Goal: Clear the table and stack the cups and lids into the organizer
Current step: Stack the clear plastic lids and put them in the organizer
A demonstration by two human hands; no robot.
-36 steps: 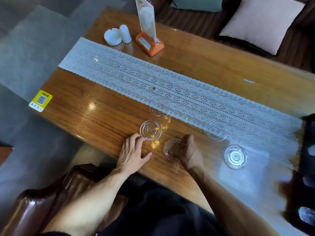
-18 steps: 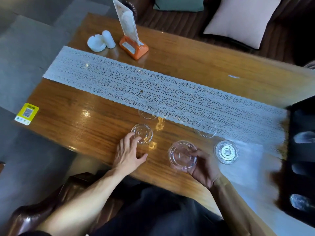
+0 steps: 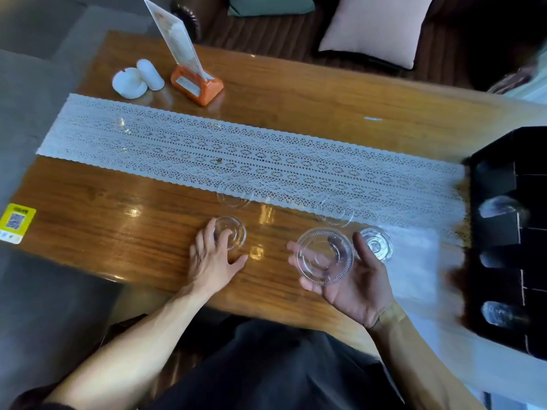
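Note:
My right hand is palm up above the table's near edge and holds a clear plastic lid in its fingers. My left hand lies on the wood with its fingertips on a second clear lid. A third lid rests flat just right of my right thumb. Two more clear pieces, one and another, sit at the near edge of the lace runner. The black organizer stands at the table's right end, with clear cups lying in its slots.
At the far left of the wooden table stand an orange menu stand and two white ceramic pieces. A yellow QR sticker marks the left corner. A sofa with cushions runs behind the table.
My right hand picked a lid up from the table, turned palm up and carried it right. My left hand slid forward onto the other lid. The view swung right, showing more of the organizer.

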